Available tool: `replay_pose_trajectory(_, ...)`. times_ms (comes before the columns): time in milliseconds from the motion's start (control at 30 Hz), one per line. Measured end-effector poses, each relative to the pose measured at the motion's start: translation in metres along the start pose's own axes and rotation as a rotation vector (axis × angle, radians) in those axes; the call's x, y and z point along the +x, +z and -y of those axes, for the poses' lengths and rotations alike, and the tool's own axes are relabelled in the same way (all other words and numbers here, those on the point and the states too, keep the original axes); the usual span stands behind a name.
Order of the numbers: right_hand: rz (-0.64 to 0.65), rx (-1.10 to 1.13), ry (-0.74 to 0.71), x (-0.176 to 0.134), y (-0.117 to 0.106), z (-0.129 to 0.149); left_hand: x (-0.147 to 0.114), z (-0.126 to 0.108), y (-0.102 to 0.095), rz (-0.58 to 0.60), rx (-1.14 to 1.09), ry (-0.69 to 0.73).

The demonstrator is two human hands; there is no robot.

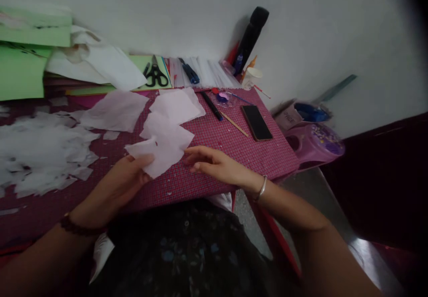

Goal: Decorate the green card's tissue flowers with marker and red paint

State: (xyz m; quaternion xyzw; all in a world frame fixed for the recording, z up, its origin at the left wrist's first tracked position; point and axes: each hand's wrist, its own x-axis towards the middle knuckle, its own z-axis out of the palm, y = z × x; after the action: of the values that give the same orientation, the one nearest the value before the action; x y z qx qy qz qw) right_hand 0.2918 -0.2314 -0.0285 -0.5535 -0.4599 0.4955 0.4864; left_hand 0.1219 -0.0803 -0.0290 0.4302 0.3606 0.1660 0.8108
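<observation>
My left hand (129,179) pinches the near left edge of a thin white paper piece (165,150) between thumb and fingers. The paper has uneven edges and a small dark red spot near its middle. At its right edge is my right hand (217,165), fingers apart and thumb separate; whether a fingertip touches the paper I cannot tell. Just beyond the held piece lies another white sheet (180,104), and a further thin sheet (115,111) rests to the left. A large heap of torn white paper pieces (47,150) covers the table's left side.
A phone (257,122), a black marker (211,105) and a thin wooden stick (234,124) lie on the checked tablecloth (214,136). Black scissors (155,74) and a blue cutter (190,72) lie along the wall. Beyond the right edge stands a pink container (310,147).
</observation>
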Motion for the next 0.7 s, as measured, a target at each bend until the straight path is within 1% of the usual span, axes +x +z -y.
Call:
replay_pose_trajectory(133, 0.012, -0.046, 0.036, -0.005, -0.020, 0.010, -0.003, -0.005, -0.019, -0.122, -0.009, -0.086)
replay_pose_trajectory(167, 0.003, -0.071, 0.037, -0.004, -0.024, 0.015, -0.004, -0.006, -0.022, -0.125, -0.014, -0.094)
replay_pose_trajectory(233, -0.024, -0.148, 0.015, 0.003, -0.035, 0.025, -0.006, -0.009, -0.026, -0.094, -0.043, -0.093)
replay_pose_trajectory(333, -0.101, -0.288, -0.047, 0.031, -0.056, 0.038, -0.008, -0.010, -0.028, -0.028, -0.108, -0.099)
replay_pose_trajectory(400, -0.182, -0.349, -0.073, 0.064, -0.071, 0.043, -0.010, -0.010, -0.028, 0.000, -0.149, -0.110)
replay_pose_trajectory(500, -0.295, -0.437, -0.063, 0.131, -0.089, 0.046, -0.011, -0.007, -0.030, 0.032, -0.208, -0.117)
replay_pose_trajectory(533, -0.329, -0.502, -0.070, 0.157, -0.093, 0.048, -0.012, -0.005, -0.031, 0.036, -0.226, -0.114)
replay_pose_trajectory(600, -0.385, -0.705, -0.089, 0.211, -0.098, 0.050, -0.012, -0.001, -0.033, 0.043, -0.254, -0.100)
replay_pose_trajectory(667, -0.461, -0.918, -0.075, 0.262, -0.099, 0.052, -0.013, 0.003, -0.035, 0.047, -0.277, -0.093)
replay_pose_trajectory(700, -0.470, -0.965, -0.065, 0.284, -0.097, 0.052, -0.014, 0.005, -0.036, 0.050, -0.288, -0.097)
